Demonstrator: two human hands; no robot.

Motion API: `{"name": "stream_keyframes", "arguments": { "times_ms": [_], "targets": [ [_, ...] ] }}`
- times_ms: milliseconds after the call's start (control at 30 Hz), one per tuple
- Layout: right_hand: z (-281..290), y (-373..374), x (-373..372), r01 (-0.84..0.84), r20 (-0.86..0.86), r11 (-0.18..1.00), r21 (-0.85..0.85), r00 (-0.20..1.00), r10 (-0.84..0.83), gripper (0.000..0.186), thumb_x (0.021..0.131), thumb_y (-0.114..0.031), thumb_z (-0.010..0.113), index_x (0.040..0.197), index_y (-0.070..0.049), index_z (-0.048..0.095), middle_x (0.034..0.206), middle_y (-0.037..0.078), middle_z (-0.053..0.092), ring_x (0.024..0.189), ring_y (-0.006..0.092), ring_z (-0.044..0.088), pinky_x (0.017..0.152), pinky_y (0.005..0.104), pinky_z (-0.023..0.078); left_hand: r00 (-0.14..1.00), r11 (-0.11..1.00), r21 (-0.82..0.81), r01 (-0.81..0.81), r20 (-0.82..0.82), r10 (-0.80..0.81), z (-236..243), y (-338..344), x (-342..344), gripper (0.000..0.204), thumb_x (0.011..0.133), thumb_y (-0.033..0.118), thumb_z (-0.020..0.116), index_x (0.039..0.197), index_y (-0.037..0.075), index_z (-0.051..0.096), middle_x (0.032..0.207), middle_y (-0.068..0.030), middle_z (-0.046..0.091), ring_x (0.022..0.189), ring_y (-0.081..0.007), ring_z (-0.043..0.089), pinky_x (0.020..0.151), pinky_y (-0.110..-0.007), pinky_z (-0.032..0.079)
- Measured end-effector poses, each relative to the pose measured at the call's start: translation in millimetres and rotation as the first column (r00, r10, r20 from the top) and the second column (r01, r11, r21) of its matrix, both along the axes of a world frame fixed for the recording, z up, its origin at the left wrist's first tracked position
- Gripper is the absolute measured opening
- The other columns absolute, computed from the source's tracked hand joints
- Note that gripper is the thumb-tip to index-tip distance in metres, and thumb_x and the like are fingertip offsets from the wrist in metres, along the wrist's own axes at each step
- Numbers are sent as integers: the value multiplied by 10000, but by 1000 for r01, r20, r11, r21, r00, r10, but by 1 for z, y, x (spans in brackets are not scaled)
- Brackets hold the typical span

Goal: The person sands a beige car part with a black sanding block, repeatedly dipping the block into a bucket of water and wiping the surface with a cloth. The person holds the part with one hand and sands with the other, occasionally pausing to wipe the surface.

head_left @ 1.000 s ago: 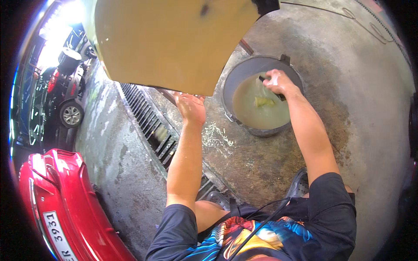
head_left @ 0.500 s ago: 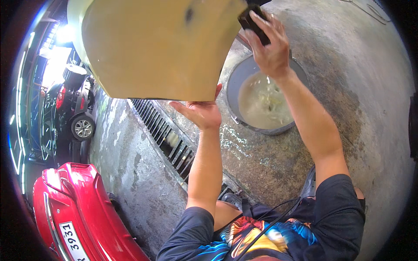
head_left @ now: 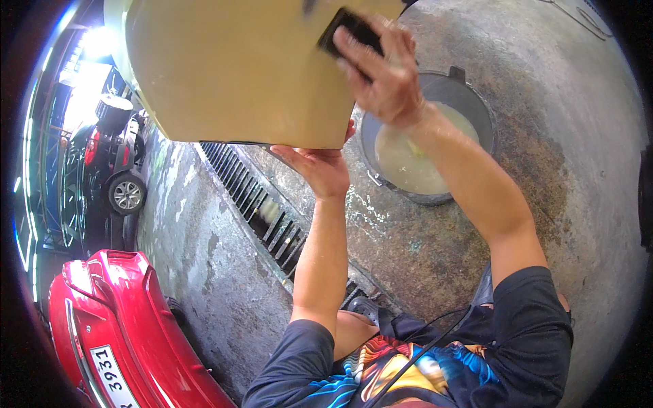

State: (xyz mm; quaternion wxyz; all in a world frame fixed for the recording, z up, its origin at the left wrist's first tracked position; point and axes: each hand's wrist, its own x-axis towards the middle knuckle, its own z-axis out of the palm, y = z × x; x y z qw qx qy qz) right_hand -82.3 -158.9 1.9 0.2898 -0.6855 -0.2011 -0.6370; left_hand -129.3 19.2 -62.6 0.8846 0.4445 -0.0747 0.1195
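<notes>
A large beige-yellow panel, which looks like a car body panel, fills the upper middle of the view. My left hand grips its lower edge near the right corner, with the thumb along the front side and other fingers behind it. My right hand, a little smeared by motion, is closed on a dark sanding block. The block lies against the panel's face near its upper right edge. A dark smudge shows on the panel to the left of the block.
Below my right forearm a grey bucket of cloudy water stands on the wet concrete floor. A slotted drain grate runs diagonally under the panel. A red car bumper lies at lower left; a dark vehicle stands behind it.
My right hand has moved left with the sanding block, from the panel's right edge onto its face. The panel and my left hand have shifted slightly up in view.
</notes>
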Motion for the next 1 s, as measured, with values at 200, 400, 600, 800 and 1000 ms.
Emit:
{"name": "stream_keyframes", "arguments": {
  "times_ms": [200,400,600,800,1000],
  "targets": [
    [-2,-5,-17,-142,86,987,-70,985,148,453,839,-144,865,1287,-121,804,1414,226,674,1249,401,651,1072,498,494,997,995,-74,-63,-38,60,3,-2,1,1073,935,973,298,1509,106,561,1201,-115,779,931,-334,785,867,-494,637],
    [13,-42,47,87,-71,961,262,995,-71,426,930,-137,789,1336,-9,754,1385,343,649,1278,515,601,1105,565,477,999,997,68,25,19,-26,4,-3,-4,1103,899,999,330,1460,94,615,1190,-109,789,940,-351,787,841,-472,634],
    [-11,8,17,-11,9,994,113,1000,10,452,826,-165,873,1275,-167,817,1422,202,678,1298,359,645,1074,473,480,996,991,-101,88,38,-84,1,5,2,1088,917,982,330,1509,102,569,1240,-104,773,1002,-333,780,846,-488,641],
    [1,26,-35,-202,76,975,-91,975,209,443,891,-254,831,1328,-201,783,1467,172,636,1322,351,609,1109,528,447,997,946,-323,12,-66,-35,5,2,3,1066,937,961,337,1564,117,511,1281,-98,756,1093,-323,759,879,-509,639],
    [21,-34,35,79,-38,968,239,997,-72,436,889,-153,825,1312,-64,773,1383,271,663,1265,449,619,1088,550,466,999,998,65,-8,32,6,8,-2,-2,1084,919,977,343,1532,104,534,1190,-125,784,932,-355,788,819,-490,652]
  ]
}}
